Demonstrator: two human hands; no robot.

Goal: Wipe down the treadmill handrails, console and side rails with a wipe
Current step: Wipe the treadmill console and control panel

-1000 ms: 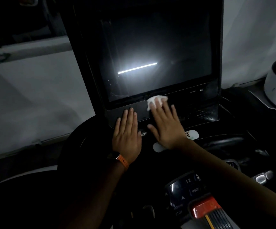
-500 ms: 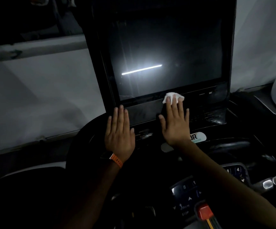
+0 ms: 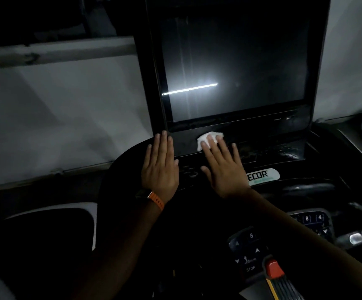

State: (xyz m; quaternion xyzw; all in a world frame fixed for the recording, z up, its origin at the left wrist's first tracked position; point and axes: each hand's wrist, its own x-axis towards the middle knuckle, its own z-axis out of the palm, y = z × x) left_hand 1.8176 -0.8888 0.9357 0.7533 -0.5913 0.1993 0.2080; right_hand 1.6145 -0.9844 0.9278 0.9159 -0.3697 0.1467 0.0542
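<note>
The scene is dim. A black treadmill console (image 3: 262,152) carries a dark screen (image 3: 236,68) that reflects a strip of light. A small white wipe (image 3: 206,137) lies on the ledge just below the screen. My right hand (image 3: 223,165) presses flat on the wipe with straight, spread fingers; only the wipe's far edge shows beyond the fingertips. My left hand (image 3: 160,167), with an orange watch strap at the wrist, rests flat on the console to the left of the wipe, fingertips at the screen's lower left corner.
A keypad with numbers and a STOP label (image 3: 250,252) and a red safety clip (image 3: 273,267) sit at the lower right. A white logo badge (image 3: 264,175) lies right of my right hand. A pale wall (image 3: 56,115) stands behind the console.
My right hand has slid the wipe back to the left along the ledge under the screen. My left hand stays flat on the console. The camera has shifted left.
</note>
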